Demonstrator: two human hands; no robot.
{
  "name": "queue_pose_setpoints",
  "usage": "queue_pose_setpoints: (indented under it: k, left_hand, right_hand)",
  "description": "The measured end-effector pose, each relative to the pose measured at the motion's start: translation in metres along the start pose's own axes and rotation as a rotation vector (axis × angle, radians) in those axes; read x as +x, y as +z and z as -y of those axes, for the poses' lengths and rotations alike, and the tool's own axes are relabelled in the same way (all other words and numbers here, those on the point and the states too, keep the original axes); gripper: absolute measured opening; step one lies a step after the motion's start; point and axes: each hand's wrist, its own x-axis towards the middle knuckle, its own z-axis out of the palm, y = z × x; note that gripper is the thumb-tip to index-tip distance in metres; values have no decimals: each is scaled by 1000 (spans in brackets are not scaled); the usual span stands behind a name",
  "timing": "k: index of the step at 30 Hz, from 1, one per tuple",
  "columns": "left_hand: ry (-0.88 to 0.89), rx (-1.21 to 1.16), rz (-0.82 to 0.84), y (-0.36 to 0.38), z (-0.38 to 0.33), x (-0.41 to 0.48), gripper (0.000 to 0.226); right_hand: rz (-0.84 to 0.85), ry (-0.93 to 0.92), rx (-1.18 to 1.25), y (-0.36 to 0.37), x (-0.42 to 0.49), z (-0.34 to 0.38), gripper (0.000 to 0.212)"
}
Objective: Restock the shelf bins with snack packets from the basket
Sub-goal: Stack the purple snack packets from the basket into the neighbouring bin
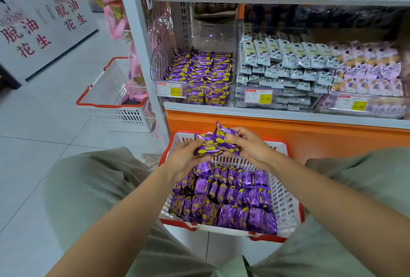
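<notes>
A white basket with a red rim (286, 201) stands on the floor between my knees, holding several purple-and-yellow snack packets (228, 196). Above it, my left hand (184, 157) and my right hand (248, 145) together grip a small bunch of the same packets (216, 143). On the shelf straight ahead, a clear bin (195, 97) holds several matching purple packets (199, 68); its upper part is unfilled.
To the right of that bin are clear bins of grey-white packets (284, 63) and lilac packets (368, 70). An orange panel (310, 137) runs below the shelf. A second white basket (115, 99) stands on the floor at the left. A white carton (42, 21) stands behind it.
</notes>
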Motion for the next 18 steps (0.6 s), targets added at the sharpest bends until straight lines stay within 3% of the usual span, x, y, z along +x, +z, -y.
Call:
queue_pose_setpoints:
  k: [5,8,12,16,18]
  left_hand:
    - [-16,-35,-49,-4,5,9,40]
    - [-27,-9,-63,-4,8,13,42]
    - [-34,57,-41,3,12,14,43]
    - [-23,105,-9,15,11,8,35]
    - [-12,132,62,18,10,6,35]
  right_hand:
    - [-210,-25,138,-17,3,2,10]
    - [-209,-17,32,-16,4,0,10]
    - [-118,-19,-206,-8,5,-5,22]
    - [-84,10,-218,1,7,-5,37]
    - [-76,25,-204,3,9,-11,54]
